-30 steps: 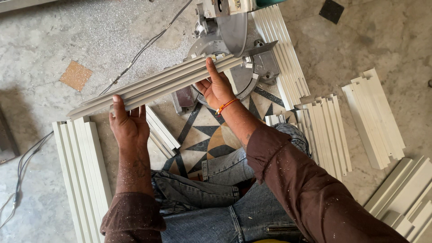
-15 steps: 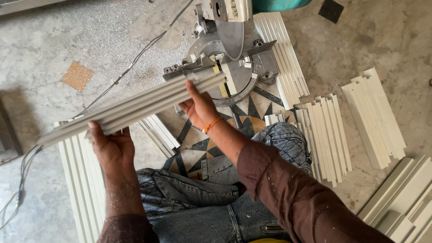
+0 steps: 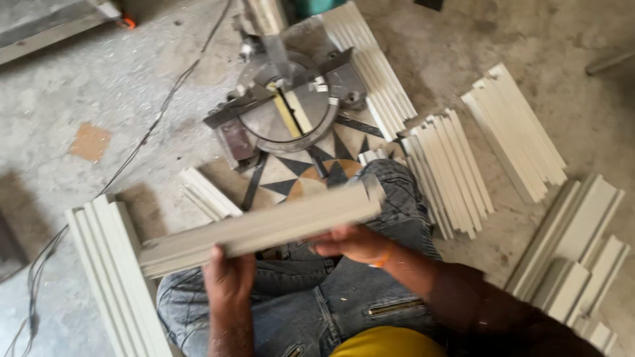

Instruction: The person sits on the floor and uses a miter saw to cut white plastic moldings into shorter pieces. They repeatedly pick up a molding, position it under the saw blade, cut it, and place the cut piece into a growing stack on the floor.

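Observation:
I hold a long pale ribbed moulding strip [image 3: 264,228] across my lap, tilted slightly up to the right. My left hand [image 3: 228,274] grips its underside near the left-middle. My right hand [image 3: 350,241] holds it from below near the right end. In front of my knees stands a mitre saw [image 3: 284,106] with a round grey turntable; nothing lies on the turntable. I sit on the floor in blue jeans.
Stacks of cut pale strips lie around: one at the left [image 3: 109,277], a small one [image 3: 208,192] by the saw, one behind the saw [image 3: 370,66], more to the right [image 3: 450,168] [image 3: 516,129] and far right [image 3: 575,251]. A black cable [image 3: 139,149] crosses the concrete floor.
Both hands have pulled the strip off the saw's table and back toward my lap. The view has shifted so the saw sits farther from the strip.

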